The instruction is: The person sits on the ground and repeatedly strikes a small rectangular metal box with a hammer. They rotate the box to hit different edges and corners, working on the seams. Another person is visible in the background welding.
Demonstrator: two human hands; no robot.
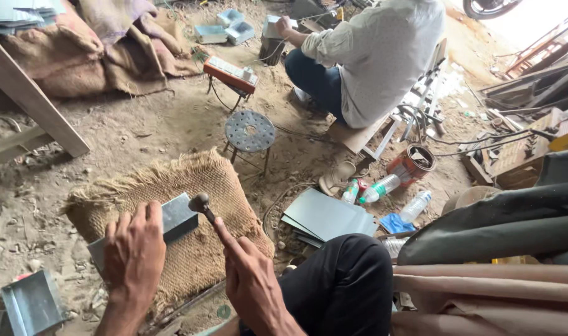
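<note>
We have our left hand (pixel 133 252) laid over the near end of a folded sheet-metal piece (pixel 172 219), fingers (pixel 138 219) curled over its top edge and pressing it down onto the burlap pad (pixel 190 180) that lies on the dirt floor (pixel 128 127). Our right hand (pixel 251 283) is wrapped shut around the handle of a small hammer (pixel 202 204), whose rounded head sits just at the far corner of the piece, touching or nearly so; we cannot tell which. The piece looks to us thin, grey and stiff, light enough to shift under a knock, with smooth faces that could slide and cut edges that could bite, so we judge the flat top face, well back from the hammer head, the safest place to hold it. The pad beneath is soft and coarse and should grip it a little. Near our knee lies a stack of flat sheets (pixel 330 216), with plastic bottles (pixel 378 188) just beyond. A perforated round stool (pixel 250 131) stands past the pad. Farther off another person (pixel 371 56) sits with their back to us, working on a similar metal piece.
</note>
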